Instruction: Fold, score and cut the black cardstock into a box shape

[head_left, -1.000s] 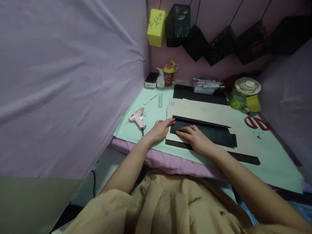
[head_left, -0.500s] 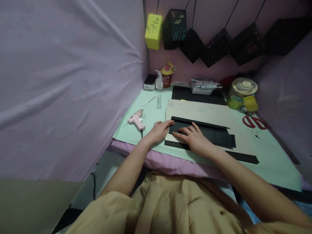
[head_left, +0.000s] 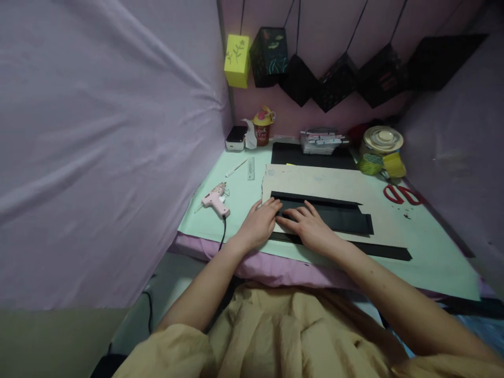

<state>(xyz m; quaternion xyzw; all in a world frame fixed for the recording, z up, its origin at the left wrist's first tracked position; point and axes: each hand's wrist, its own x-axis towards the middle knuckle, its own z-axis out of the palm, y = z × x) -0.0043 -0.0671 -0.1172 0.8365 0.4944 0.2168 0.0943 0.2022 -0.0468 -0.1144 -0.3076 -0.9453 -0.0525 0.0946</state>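
A folded black card piece (head_left: 340, 218) lies on a beige board (head_left: 315, 180), its far edge standing up as a narrow flap. My left hand (head_left: 260, 223) rests on the card's left end, fingers spread flat and pointing away from me. Just right of it, my right hand (head_left: 309, 226) lies on the card with its fingers apart, pressing on the surface. Along the board's near edge runs a long black strip (head_left: 384, 251), partly hidden under my right hand and forearm.
A pink glue gun (head_left: 216, 199) lies left of the board, near a small ruler (head_left: 251, 169). Red-handled scissors (head_left: 401, 195) are at the right. Behind stand a red cup (head_left: 262, 134), a box of pens (head_left: 321, 142) and tins. Black paper boxes hang above.
My left hand has shifted further onto the card's left end, with its fingers more spread. My right hand stays in nearly the same place on the card. The camera view has turned slightly.
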